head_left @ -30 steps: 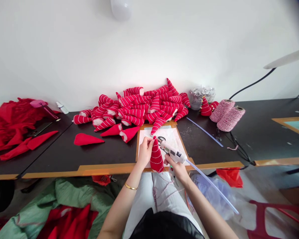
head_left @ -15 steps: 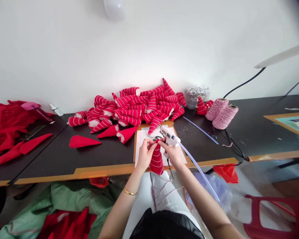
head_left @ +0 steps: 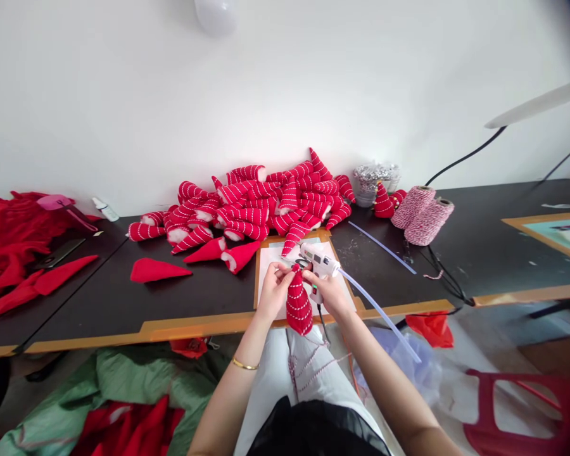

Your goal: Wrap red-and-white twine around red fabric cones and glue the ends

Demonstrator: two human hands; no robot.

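Note:
My left hand pinches the narrow tip of a red stuffed fabric cone wound with red-and-white twine. The cone hangs tip up over the table's front edge. My right hand is closed around a white glue gun, its fingertips close beside the cone's tip; whether they touch it I cannot tell. A long translucent glue stick sticks out of the gun's back. Loose twine trails from the cone across my lap. Under the hands lies a white sheet, with dark scissor handles partly hidden.
Behind is a heap of twine-wrapped red cones. Plain red cones lie to the left. Right of the heap are another glue stick, two twine spools and a tub of silver stuff. A red stool stands at lower right.
The cone has turned slightly and its tip now shows more between the hands. The glue gun has shifted a little to the left. Both hands keep their hold.

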